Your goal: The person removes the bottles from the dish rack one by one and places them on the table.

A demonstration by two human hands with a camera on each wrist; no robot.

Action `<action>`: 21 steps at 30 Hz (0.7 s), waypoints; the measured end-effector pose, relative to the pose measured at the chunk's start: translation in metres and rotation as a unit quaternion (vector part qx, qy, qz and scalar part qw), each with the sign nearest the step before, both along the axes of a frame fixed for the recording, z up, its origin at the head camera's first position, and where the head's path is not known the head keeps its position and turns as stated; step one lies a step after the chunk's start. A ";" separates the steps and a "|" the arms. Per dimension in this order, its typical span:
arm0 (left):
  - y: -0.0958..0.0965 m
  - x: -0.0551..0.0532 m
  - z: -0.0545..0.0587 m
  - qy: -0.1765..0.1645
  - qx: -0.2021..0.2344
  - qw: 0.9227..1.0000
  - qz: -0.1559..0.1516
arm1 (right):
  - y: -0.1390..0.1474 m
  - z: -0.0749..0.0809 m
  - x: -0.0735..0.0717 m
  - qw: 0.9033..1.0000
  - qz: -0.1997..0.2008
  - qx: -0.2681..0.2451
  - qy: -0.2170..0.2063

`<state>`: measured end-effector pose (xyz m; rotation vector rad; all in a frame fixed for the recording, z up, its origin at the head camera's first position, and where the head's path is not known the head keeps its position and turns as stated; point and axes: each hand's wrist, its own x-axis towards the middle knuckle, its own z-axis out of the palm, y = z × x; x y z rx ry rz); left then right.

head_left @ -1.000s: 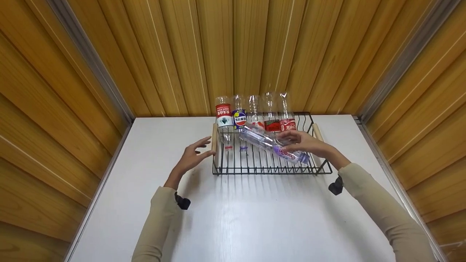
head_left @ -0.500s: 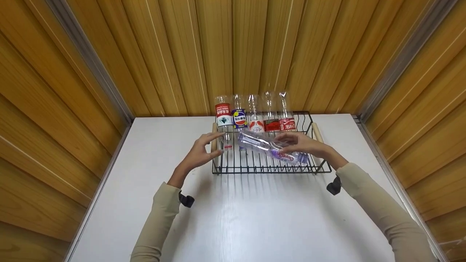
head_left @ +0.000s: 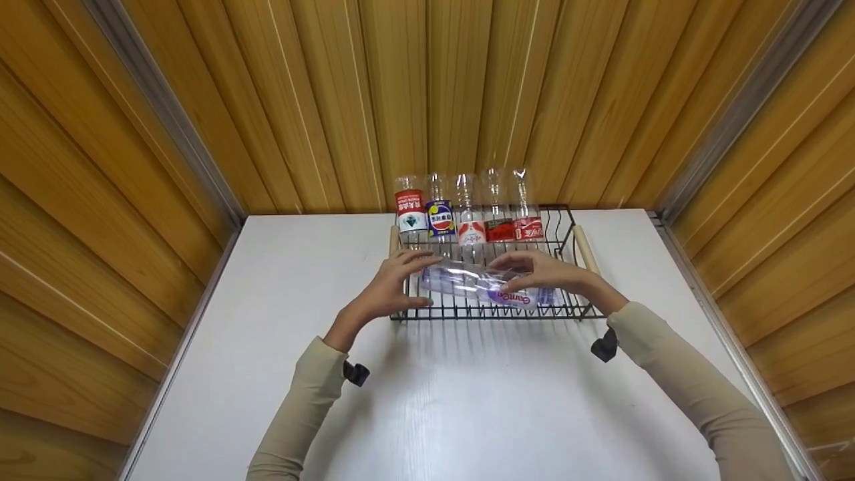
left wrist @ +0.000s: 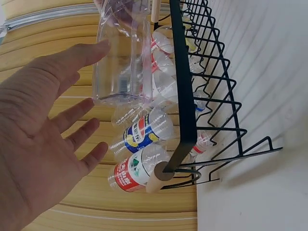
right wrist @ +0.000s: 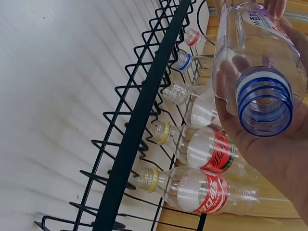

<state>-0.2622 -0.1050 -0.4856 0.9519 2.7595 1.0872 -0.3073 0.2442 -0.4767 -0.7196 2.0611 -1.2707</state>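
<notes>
My right hand (head_left: 548,274) grips a clear plastic bottle (head_left: 454,279) with a purple-and-white label. The bottle lies nearly level over the front of a black wire rack (head_left: 484,317), its base toward my left hand (head_left: 387,287). Its blue, capless neck (right wrist: 267,106) shows in the right wrist view. My left hand has its fingers spread around the bottle's base end; in the left wrist view the thumb tip overlaps the bottle's side, and the palm holds nothing. Several empty bottles stand neck down along the rack's back, including a red-and-white-labelled one (head_left: 411,212) and a blue-labelled one (head_left: 441,218).
Wooden handles (head_left: 583,248) form the rack's two ends. More inverted bottles, one with a red Coca-Cola-style label (head_left: 529,228), fill the right part of the row. The rack stands on a white table (head_left: 434,401) against wood-patterned panels (head_left: 454,87).
My left hand has moved right, from beside the left handle to the bottle's base. My right hand has shifted slightly left, and the bottle has come nearer the front and turned more level.
</notes>
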 end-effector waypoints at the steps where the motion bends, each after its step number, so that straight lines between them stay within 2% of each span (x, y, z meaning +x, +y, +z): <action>1: 0.001 0.001 0.000 0.005 -0.003 1.000 -0.006 | -0.002 -0.001 0.000 1.000 0.003 0.001 0.002; 8: 0.008 0.003 -0.003 0.026 -0.014 0.999 -0.030 | -0.010 -0.001 0.001 1.000 0.025 0.007 0.006; 21: 0.015 0.005 -0.007 0.006 -0.039 0.999 -0.023 | -0.017 -0.002 0.006 0.999 0.053 -0.001 0.003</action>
